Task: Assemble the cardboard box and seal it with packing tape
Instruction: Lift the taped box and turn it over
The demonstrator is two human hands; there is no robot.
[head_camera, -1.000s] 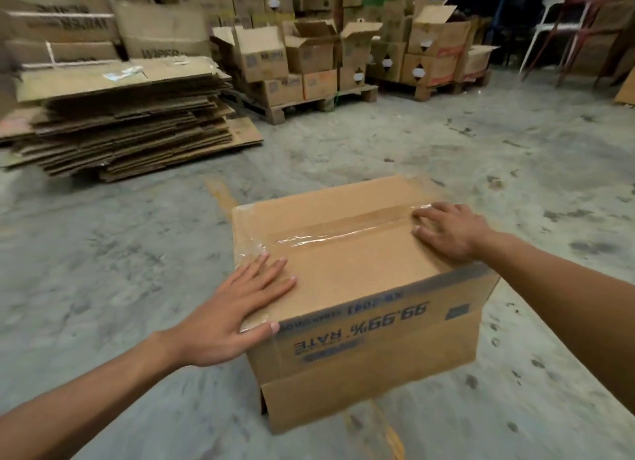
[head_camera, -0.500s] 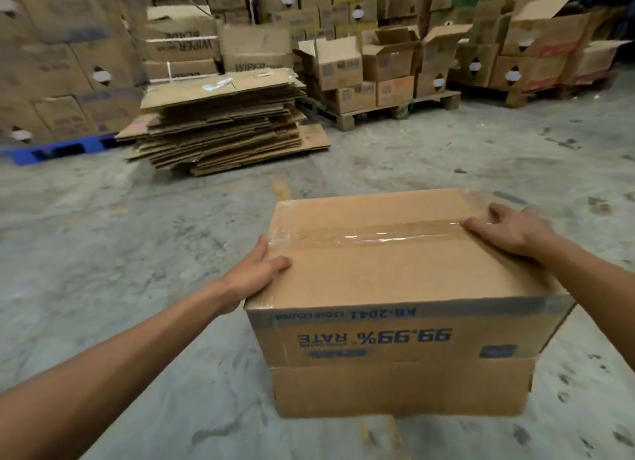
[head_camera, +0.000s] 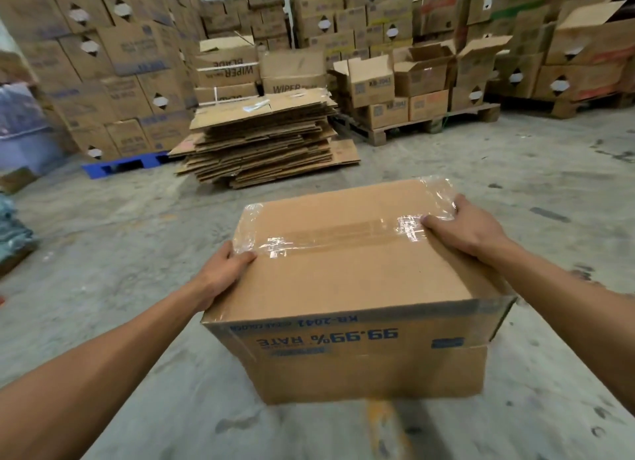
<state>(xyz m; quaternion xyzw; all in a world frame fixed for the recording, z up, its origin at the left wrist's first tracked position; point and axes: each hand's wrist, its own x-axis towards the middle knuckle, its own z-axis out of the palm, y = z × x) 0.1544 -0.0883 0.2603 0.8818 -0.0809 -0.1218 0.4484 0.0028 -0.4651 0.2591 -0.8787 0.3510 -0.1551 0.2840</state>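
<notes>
A brown cardboard box [head_camera: 350,280] with upside-down blue print "99.99% RATE" on its near side fills the centre of the head view. Clear packing tape [head_camera: 330,237] runs along its closed top seam and wraps over both ends. My left hand [head_camera: 220,274] grips the box's left side, thumb on the top edge by the tape end. My right hand [head_camera: 467,229] grips the right side, thumb pressed on the tape. The box is held between both hands above the concrete floor. No tape roll is in view.
A pile of flattened cardboard [head_camera: 264,139] lies on the floor beyond the box. Wooden pallets [head_camera: 426,122] carry open and closed boxes behind it. Tall walls of stacked boxes [head_camera: 113,64] stand at the back and left. A blue pallet [head_camera: 120,165] lies at left.
Both hands went from lying flat on the box top to gripping its left and right sides. The box has risen and the view has swung left toward the stacks.
</notes>
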